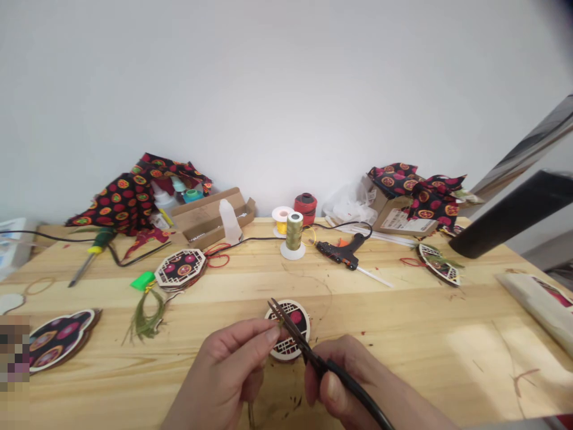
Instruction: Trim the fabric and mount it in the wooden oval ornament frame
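My left hand [233,364] pinches a thin olive thread between thumb and fingers, with a strand hanging below the palm. Dark scissors [308,352] are in my right hand [353,382], their blades slightly parted and pointing up and left, beside my left fingertips. Beneath the blades lies a round ornament [303,319] with a pale lattice frame over dark patterned fabric; my fingers and the scissors partly cover it.
Behind the hands stand an olive thread spool [294,233], a red spool [305,210] and a black glue gun [342,252]. An octagonal ornament [181,269] with a green tassel [147,313] lies left, a screwdriver [92,258] farther left. Patterned fabric [120,200] covers bottles.
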`<state>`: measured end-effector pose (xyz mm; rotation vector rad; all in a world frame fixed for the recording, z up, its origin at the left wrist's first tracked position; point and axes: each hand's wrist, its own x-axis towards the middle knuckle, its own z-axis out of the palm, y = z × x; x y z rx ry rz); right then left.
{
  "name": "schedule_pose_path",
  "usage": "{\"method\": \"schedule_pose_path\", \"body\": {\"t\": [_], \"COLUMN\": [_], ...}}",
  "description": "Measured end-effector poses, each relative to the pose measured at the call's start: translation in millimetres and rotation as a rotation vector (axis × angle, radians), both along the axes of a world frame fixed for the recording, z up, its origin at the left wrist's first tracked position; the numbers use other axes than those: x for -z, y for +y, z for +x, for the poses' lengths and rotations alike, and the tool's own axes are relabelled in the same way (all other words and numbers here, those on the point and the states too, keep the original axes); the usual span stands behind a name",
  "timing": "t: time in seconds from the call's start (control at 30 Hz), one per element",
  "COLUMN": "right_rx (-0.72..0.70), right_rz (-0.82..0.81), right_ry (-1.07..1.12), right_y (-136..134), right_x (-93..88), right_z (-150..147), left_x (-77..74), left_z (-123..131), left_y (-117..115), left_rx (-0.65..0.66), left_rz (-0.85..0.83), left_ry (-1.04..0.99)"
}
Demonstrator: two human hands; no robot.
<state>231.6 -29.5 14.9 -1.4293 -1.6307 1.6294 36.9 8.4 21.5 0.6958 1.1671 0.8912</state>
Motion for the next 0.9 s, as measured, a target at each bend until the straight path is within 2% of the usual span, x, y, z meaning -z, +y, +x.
{"method": "schedule_pose_path", "body": {"t": [0.1, 0.23, 0.47, 0.73, 0.9], "right_rx": [0.012, -0.096, -0.152, -0.152, -0.119], "right_rz": [-0.013, -0.059, -0.042, -0.064, -0.093], "right_ry": [-0.035, -0.033, 0.004, 0.063, 0.138], "right_y": [2, 10, 18, 17, 18], "right_x": [-8.5, -19.9, -26.8, -31.6, -44.3], "right_z": [1, 4, 1, 1, -1], "left_x": [0.0, 2.2, 3.9, -1.9, -2.8], "left_z": [0, -1, -2, 1, 2], "left_y": [-1, -1, -1, -1, -2], "left_rx": [0.008, 0.018, 0.011, 0.008, -0.016], "left_rz": [-0.001, 0.009, 0.010, 0.013, 0.018], "left_ry": [0.011, 0.029, 0.031, 0.033, 0.039]}}
